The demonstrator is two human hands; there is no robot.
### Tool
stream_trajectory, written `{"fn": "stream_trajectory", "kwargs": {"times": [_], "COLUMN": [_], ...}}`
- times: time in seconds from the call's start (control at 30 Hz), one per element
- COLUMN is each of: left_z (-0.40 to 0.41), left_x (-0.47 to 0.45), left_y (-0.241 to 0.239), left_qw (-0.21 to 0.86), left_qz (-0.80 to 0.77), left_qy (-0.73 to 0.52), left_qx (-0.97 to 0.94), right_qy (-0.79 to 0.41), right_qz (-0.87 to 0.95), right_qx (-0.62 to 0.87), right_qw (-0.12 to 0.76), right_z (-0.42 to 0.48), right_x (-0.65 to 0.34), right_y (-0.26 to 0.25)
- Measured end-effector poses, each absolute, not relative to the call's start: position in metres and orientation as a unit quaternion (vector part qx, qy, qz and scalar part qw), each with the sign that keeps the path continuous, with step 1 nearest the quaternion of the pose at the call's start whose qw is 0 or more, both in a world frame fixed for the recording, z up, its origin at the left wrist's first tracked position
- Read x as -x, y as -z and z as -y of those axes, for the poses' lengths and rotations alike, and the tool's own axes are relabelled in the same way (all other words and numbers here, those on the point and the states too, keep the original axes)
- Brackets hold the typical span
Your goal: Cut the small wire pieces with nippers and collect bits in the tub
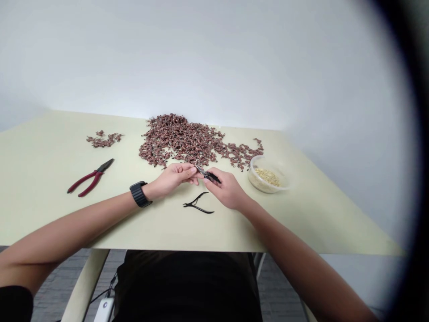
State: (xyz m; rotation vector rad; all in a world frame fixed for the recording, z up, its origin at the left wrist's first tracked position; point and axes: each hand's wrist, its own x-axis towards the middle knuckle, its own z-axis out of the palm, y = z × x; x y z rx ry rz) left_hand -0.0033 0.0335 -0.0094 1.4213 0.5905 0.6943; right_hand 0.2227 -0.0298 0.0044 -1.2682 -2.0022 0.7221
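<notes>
A plain pale wall [167,58] stands behind a pale yellow-green surface [134,232], with grey, streaked floor [281,286] showing below its near edge. A dark curve cuts off the right side of the view.

The right hand [228,188] has its fingers wrapped around the dark handles of a cutter [210,175], near the middle of the surface and just in front of the pile [184,138] of small reddish-brown pieces. The cutter's long axis slants: its metal tip points left and away from the person, its handles run back into the right palm. The left hand [177,174], a black watch [140,194] on its wrist, has thumb and forefinger closed together at that tip; whether they grip anything is too small to tell.

The pile tails off to the right in a thin scatter, reaching close to a clear bowl [255,184] with yellow bits [268,175] inside. A small cluster [104,141] of similar pieces lies well apart on the left. Nearer, red-handled pliers [98,171] lie with their nose pointing right and away, handles spread. Black nippers [192,204] lie below the hands, head to the left, handles splayed rightward.
</notes>
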Motion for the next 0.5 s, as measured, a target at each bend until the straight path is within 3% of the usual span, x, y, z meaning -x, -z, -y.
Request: {"fn": "stream_trajectory", "kwargs": {"times": [0.17,0.27,0.4,0.5], "left_z": [-0.029,-0.027,-0.033,-0.042], "left_x": [0.003,0.003,0.013,0.022], "left_y": [0.002,0.000,0.007,0.011], "left_qw": [0.613,0.523,0.268,0.096], "left_qz": [-0.276,-0.311,-0.339,-0.286], "left_qy": [-0.324,-0.351,-0.378,-0.355], "left_qx": [-0.665,-0.712,-0.819,-0.885], "right_qy": [-0.308,-0.412,-0.681,-0.802], "right_qz": [0.756,0.700,0.511,0.394], "right_qx": [0.475,0.466,0.416,0.360], "right_qw": [0.329,0.351,0.320,0.267], "right_z": [0.030,0.031,0.031,0.028], "right_x": [-0.221,-0.218,-0.218,-0.223], "right_y": [-0.003,-0.002,-0.008,-0.015]}}
